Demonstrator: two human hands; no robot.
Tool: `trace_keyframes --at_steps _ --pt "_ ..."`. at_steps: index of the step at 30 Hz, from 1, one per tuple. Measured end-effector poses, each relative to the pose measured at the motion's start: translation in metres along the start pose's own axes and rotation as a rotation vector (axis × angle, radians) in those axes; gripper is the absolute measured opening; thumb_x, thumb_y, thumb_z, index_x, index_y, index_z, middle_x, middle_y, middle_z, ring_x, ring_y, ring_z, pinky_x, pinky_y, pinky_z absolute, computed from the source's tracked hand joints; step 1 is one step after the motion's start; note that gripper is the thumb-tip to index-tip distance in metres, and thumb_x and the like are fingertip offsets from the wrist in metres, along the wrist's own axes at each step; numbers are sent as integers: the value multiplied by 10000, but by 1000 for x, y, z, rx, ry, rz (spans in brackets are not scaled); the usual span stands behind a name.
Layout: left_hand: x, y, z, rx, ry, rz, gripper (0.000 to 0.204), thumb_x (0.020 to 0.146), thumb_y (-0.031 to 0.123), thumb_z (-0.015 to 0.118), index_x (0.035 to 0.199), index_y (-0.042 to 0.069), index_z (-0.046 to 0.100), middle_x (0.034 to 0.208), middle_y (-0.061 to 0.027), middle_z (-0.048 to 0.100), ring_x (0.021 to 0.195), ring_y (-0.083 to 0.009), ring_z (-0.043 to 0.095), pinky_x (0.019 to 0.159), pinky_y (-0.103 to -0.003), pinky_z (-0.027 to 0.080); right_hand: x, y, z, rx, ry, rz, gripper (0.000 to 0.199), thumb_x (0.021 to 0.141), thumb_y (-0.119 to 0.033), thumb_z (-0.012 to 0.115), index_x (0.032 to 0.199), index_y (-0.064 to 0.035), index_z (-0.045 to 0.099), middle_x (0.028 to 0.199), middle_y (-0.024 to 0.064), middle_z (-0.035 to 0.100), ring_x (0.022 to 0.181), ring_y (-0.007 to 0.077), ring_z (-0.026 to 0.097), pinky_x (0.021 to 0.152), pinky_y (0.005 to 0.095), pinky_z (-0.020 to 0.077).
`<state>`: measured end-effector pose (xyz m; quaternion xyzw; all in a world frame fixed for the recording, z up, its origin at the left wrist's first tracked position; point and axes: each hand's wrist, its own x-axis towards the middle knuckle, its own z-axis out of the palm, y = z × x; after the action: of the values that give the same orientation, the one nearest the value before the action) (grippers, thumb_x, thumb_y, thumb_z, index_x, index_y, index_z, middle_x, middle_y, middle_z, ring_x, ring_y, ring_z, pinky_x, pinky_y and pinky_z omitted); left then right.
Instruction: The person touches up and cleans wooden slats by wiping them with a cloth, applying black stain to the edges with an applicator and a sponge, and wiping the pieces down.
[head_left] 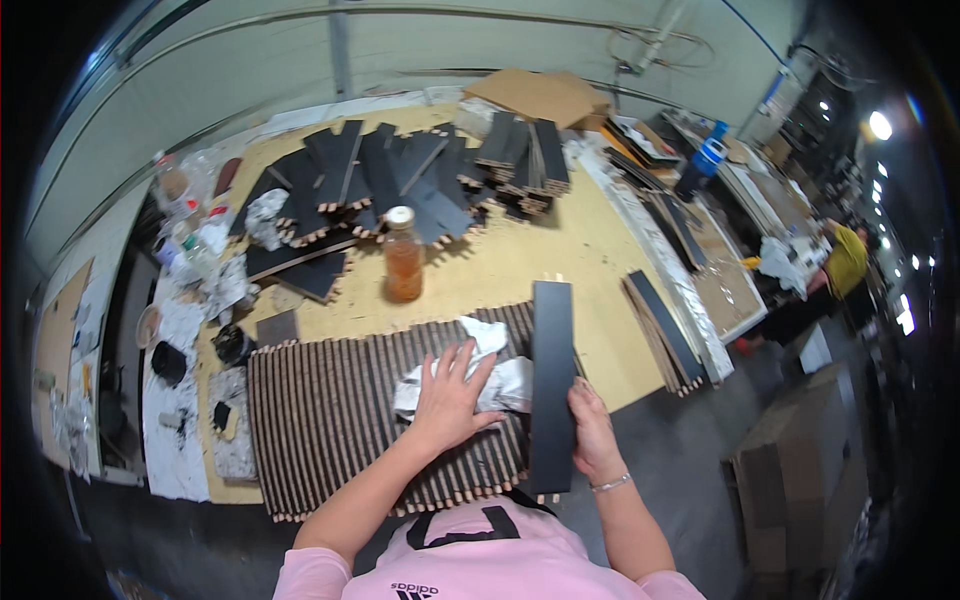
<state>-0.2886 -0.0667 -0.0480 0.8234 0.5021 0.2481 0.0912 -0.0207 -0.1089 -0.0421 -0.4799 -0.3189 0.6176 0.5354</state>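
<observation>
My left hand (pixel 453 398) lies with its fingers spread on a crumpled white cloth (pixel 487 341). Under the cloth, many dark wooden strips (pixel 325 425) stand on edge, packed side by side, with pale dowel pegs jutting from their ends. At the right end of this row, my right hand (pixel 594 425) is closed on the right edge of a black wooden board (pixel 553 385). The board's broad smooth face is turned up, and small pegs show at both its ends. Part of my right fingers is hidden behind the board.
Behind the row stands a glass jar (pixel 403 260) of orange liquid. Black boards (pixel 420 185) lie in loose piles at the back, with several more strips (pixel 662 330) at the right table edge. Bottles and dark cups (pixel 234 345) crowd the left. A person (pixel 845 262) is at the far right.
</observation>
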Motion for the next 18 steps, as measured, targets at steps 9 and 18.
trace_keyframes --at_steps 9,18 --pt "23 89 -22 -500 147 443 470 784 0 737 1230 130 803 1341 -117 745 1101 -322 698 928 -471 551 12 6 -63 -6 119 -24 205 1181 -210 561 1192 -48 686 1162 76 769 986 134 739 877 313 614" --pt "138 -44 -10 -326 395 -78 355 864 -20 670 1187 51 800 1351 -163 728 1220 -345 677 1094 -459 560 -19 -25 -13 -277 -168 17 204 1180 -217 592 1168 -19 638 1056 -24 613 993 91 541 936 279 477"
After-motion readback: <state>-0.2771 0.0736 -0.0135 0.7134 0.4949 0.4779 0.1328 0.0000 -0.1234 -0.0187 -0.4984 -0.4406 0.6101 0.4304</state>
